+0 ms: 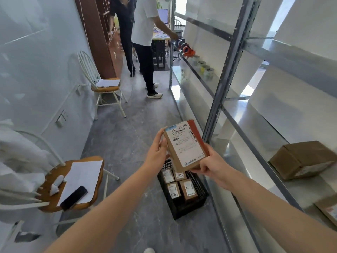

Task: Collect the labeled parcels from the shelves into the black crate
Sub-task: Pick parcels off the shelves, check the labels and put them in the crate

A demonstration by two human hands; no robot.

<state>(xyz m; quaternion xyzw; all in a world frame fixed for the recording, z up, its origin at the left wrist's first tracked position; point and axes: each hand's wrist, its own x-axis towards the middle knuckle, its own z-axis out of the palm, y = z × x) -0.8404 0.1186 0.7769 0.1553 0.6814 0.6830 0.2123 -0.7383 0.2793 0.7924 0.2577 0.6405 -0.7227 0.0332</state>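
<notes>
Both of my hands hold a flat brown parcel (pixel 185 146) with a white shipping label and a red edge, label facing me. My left hand (pixel 158 152) grips its left side and my right hand (pixel 212 166) holds its lower right corner. Directly below it on the floor stands the black crate (pixel 199 201), with several small labeled parcels (pixel 188 189) inside. On the metal shelf to the right lie a larger brown parcel (pixel 301 159) and, at the frame's edge, part of another parcel (pixel 328 211).
Metal shelving (pixel 221 99) runs along the right side, with tape rolls (pixel 189 51) farther back. A chair (pixel 73 187) at the left carries paper and a phone; a second chair (pixel 104 84) stands beyond. Two persons (pixel 144 42) stand in the aisle ahead.
</notes>
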